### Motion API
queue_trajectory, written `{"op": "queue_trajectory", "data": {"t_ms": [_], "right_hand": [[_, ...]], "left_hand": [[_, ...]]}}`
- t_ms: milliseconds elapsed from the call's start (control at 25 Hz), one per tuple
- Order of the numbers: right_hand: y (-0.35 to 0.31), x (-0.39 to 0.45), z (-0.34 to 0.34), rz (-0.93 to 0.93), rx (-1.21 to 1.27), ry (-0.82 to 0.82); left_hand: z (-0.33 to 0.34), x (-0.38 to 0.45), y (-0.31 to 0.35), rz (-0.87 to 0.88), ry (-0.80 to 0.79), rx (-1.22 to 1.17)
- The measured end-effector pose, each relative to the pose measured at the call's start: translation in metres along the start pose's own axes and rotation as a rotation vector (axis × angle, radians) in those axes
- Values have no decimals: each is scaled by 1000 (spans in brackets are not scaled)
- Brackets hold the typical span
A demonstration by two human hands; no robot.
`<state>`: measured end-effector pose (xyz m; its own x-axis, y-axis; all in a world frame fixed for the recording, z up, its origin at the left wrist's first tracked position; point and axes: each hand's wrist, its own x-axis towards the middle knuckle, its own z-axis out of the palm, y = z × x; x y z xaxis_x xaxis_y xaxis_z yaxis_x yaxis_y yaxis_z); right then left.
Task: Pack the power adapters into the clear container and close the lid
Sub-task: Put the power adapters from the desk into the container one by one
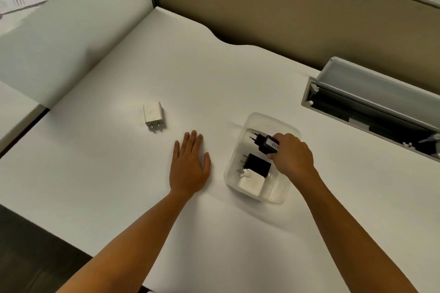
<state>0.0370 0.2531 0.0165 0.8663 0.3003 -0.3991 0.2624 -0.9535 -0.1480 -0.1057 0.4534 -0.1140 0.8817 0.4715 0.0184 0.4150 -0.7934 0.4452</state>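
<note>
Right hand (pixel 291 157) pinches black adapter (pixel 265 143) above clear container (pixel 281 194).

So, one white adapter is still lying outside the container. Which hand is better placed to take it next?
The left hand. It lies flat and empty on the desk, nearer the white adapter. The right hand is busy holding a black adapter over the clear container.

Dim, soft overhead light, faint shadows, edges bent, slightly blurred
</note>
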Motion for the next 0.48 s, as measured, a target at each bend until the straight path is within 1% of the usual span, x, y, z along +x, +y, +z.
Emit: {"op": "queue_trajectory", "data": {"t_ms": [200, 320, 480], "right_hand": [[-2, 10, 24, 10, 28, -71], [-2, 14, 28, -42, 19, -69], [-3, 14, 29, -38, -21, -89]], "left_hand": [[2, -4, 2, 4, -3, 10], [2, 0, 2, 7, 5, 11], [3, 1, 1, 8, 6, 6]]}}
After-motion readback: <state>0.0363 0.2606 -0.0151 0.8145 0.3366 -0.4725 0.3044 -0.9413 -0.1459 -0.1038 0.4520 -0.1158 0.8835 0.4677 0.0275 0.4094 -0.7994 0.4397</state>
